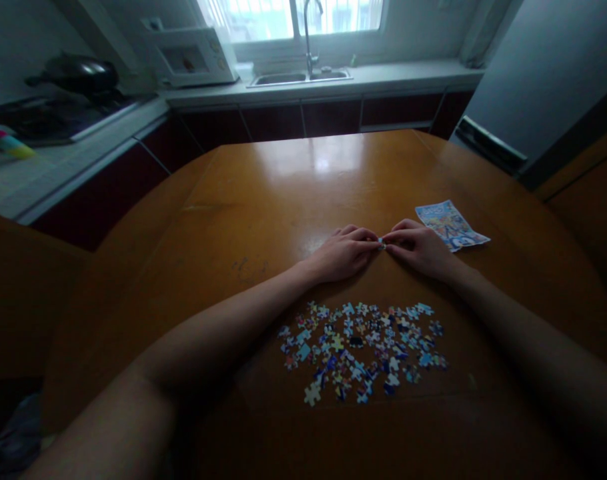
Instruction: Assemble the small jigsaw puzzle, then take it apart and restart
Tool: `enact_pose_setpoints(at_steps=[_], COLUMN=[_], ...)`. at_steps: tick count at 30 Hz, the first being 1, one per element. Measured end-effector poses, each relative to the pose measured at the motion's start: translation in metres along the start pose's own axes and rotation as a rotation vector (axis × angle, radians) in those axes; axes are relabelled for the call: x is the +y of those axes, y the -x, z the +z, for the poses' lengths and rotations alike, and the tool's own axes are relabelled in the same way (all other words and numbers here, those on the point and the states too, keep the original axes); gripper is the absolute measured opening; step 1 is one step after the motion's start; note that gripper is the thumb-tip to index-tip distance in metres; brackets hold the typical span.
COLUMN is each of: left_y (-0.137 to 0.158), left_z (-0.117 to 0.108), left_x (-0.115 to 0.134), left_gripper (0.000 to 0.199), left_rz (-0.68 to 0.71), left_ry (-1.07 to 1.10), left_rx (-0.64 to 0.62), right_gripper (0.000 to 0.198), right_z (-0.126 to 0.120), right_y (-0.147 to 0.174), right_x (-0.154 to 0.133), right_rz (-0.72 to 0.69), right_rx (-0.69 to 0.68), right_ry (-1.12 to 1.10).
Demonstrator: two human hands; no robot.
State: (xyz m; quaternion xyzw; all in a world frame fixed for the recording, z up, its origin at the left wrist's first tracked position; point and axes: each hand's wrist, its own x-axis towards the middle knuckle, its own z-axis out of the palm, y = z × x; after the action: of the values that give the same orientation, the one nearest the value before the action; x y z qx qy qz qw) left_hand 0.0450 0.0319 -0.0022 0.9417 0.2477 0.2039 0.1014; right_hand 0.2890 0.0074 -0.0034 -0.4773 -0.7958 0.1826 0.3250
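Note:
My left hand (346,252) and my right hand (419,248) meet fingertip to fingertip over the wooden table (263,220). Pinched between them is a small puzzle piece (381,244), pale blue with some darker colour; whether it is one piece or two joined cannot be made out. Closer to me, between my forearms, lies a loose spread of many-coloured jigsaw pieces (337,343). A creased picture sheet (453,225) with a bright blue printed scene lies just beyond my right hand.
Behind the table runs a counter with a sink (283,79), a faucet (308,40) and a white microwave (193,57). A dark pan (83,73) sits on the stove at left. A grey refrigerator (543,80) stands at right.

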Motion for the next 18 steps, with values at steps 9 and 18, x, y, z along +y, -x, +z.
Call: enact_pose_setpoints(at_steps=[9, 18], left_y=[-0.0004, -0.0004], left_z=[0.0005, -0.0002], left_x=[0.0001, -0.0001], left_gripper=[0.033, 0.035], left_rz=[0.007, -0.003], left_ry=[-0.012, -0.029], left_rx=[0.001, -0.024], right_gripper=[0.014, 0.014], right_z=[-0.0003, -0.0001], right_y=[0.0005, 0.0003], right_x=[0.0003, 0.0025], right_rz=[-0.007, 0.0], right_rx=[-0.001, -0.004], right_ry=[0.007, 0.005])
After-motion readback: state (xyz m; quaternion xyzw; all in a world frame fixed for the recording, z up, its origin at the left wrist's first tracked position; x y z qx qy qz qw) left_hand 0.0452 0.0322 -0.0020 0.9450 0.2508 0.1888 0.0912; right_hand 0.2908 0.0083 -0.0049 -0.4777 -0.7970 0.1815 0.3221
